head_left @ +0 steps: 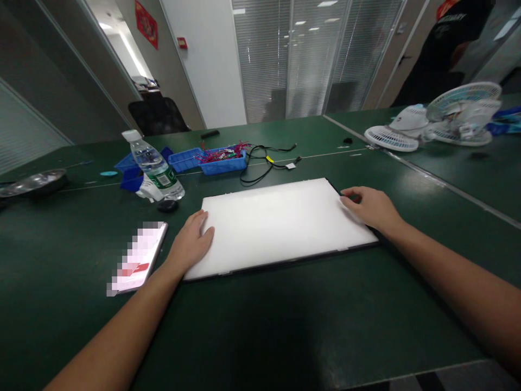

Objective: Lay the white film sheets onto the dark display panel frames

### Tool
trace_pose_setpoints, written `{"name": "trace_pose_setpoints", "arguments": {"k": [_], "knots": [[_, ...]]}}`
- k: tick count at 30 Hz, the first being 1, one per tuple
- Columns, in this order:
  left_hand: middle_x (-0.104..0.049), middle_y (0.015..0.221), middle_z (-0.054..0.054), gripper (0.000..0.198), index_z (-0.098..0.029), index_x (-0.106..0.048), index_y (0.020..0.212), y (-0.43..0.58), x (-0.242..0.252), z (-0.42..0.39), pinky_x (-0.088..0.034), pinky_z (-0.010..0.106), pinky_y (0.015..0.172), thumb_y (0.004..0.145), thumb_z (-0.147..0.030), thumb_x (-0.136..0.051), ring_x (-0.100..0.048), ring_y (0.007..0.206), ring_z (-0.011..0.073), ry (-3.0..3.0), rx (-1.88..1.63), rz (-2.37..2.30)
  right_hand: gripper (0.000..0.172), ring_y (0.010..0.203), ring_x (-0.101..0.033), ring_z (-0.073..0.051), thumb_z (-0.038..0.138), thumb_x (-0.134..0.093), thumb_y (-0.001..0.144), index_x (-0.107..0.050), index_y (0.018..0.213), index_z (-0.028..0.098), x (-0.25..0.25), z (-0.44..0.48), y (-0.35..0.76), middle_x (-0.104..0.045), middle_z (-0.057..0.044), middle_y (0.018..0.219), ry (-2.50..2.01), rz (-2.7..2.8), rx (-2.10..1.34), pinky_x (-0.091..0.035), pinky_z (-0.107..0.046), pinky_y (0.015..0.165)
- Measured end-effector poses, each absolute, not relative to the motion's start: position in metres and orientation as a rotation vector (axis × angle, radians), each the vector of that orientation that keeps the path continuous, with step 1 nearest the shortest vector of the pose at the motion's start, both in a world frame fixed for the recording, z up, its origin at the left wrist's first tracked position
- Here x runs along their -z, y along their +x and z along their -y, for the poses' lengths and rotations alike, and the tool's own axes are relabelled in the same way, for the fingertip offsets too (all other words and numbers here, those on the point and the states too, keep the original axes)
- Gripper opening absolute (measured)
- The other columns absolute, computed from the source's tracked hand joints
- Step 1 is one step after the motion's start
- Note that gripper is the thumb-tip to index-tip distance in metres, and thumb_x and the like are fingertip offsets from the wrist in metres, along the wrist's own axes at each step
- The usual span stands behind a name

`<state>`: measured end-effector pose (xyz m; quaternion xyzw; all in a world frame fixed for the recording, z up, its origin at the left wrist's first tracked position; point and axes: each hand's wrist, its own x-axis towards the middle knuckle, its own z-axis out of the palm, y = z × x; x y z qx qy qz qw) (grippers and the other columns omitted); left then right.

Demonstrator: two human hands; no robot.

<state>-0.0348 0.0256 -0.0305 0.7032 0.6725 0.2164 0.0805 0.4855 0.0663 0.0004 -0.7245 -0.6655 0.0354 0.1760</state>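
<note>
Currently: white flat panel (277,222), lying flat, mid green table (260,326). L hand (190,244): fingers relaxed, palm down on panel's L edge. R hand (372,209): fingers curled at R edge, grasp unclear. Phone (138,260) just beside L hand; water bottle (157,171) behind.

An office turned workshop — glass partitions with blinds (309,54) and ceiling strip lights behind. Green worktables (252,326) carry blue parts bins (223,163), loose cables (264,160) and dismantled fans (439,122).
</note>
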Motion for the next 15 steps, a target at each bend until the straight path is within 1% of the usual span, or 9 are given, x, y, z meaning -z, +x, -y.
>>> {"name": "trace_pose_setpoints", "arguments": {"k": [2, 4, 7, 10, 12, 15], "knots": [[-0.051, 0.17, 0.019, 0.068, -0.012, -0.058, 0.154, -0.036, 0.031, -0.025, -0.039, 0.051, 0.132, 0.1, -0.051, -0.046, -0.051, 0.157, 0.0346, 2.097, -0.637, -1.998, 0.054, 0.111, -0.073, -0.036, 0.057, -0.059, 0.099, -0.081, 0.133, 0.021, 0.003, -0.068, 0.488, -0.077, -0.015, 0.128, -2.041, 1.969, -0.074, -0.058, -0.054, 0.103], [-0.049, 0.171, 0.019, 0.071, -0.012, -0.058, 0.155, -0.036, 0.032, -0.025, -0.039, 0.053, 0.132, 0.101, -0.056, -0.047, -0.05, 0.157, 0.0354, 2.094, -0.636, -1.979, 0.059, 0.116, -0.071, -0.037, 0.06, -0.056, 0.1, -0.08, 0.135, 0.019, 0.006, -0.069, 0.489, -0.073, -0.018, 0.135, -2.029, 2.024, -0.049, -0.057, -0.056, 0.105], [-0.048, 0.172, 0.02, 0.073, -0.01, -0.058, 0.155, -0.037, 0.033, -0.025, -0.038, 0.054, 0.132, 0.1, -0.057, -0.047, -0.05, 0.157, 0.0366, 2.102, -0.64, -1.963, 0.063, 0.117, -0.07, -0.039, 0.061, -0.053, 0.101, -0.077, 0.14, 0.018, 0.009, -0.068, 0.489, -0.07, -0.021, 0.137, -2.04, 2.049, -0.041, -0.057, -0.058, 0.104], [-0.048, 0.172, 0.02, 0.072, -0.011, -0.059, 0.154, -0.037, 0.034, -0.025, -0.039, 0.055, 0.132, 0.1, -0.057, -0.048, -0.052, 0.155, 0.0366, 2.105, -0.643, -1.965, 0.066, 0.118, -0.069, -0.04, 0.059, -0.054, 0.1, -0.074, 0.146, 0.017, 0.011, -0.068, 0.487, -0.068, -0.022, 0.138, -2.052, 2.063, -0.033, -0.057, -0.057, 0.105], [-0.049, 0.171, 0.02, 0.071, -0.011, -0.06, 0.154, -0.037, 0.034, -0.025, -0.039, 0.055, 0.131, 0.1, -0.057, -0.048, -0.053, 0.155, 0.0366, 2.111, -0.646, -1.965, 0.065, 0.119, -0.069, -0.039, 0.057, -0.054, 0.101, -0.072, 0.148, 0.016, 0.011, -0.068, 0.486, -0.067, -0.022, 0.137, -2.051, 2.083, -0.019, -0.056, -0.056, 0.108], [-0.051, 0.169, 0.021, 0.072, -0.009, -0.061, 0.152, -0.035, 0.033, -0.025, -0.04, 0.054, 0.131, 0.1, -0.057, -0.048, -0.053, 0.155, 0.036, 2.128, -0.66, -1.952, 0.064, 0.122, -0.068, -0.038, 0.054, -0.047, 0.104, -0.072, 0.148, 0.015, 0.01, -0.067, 0.485, -0.067, -0.022, 0.137, -2.058, 2.116, 0.02, -0.055, -0.054, 0.111]]}}
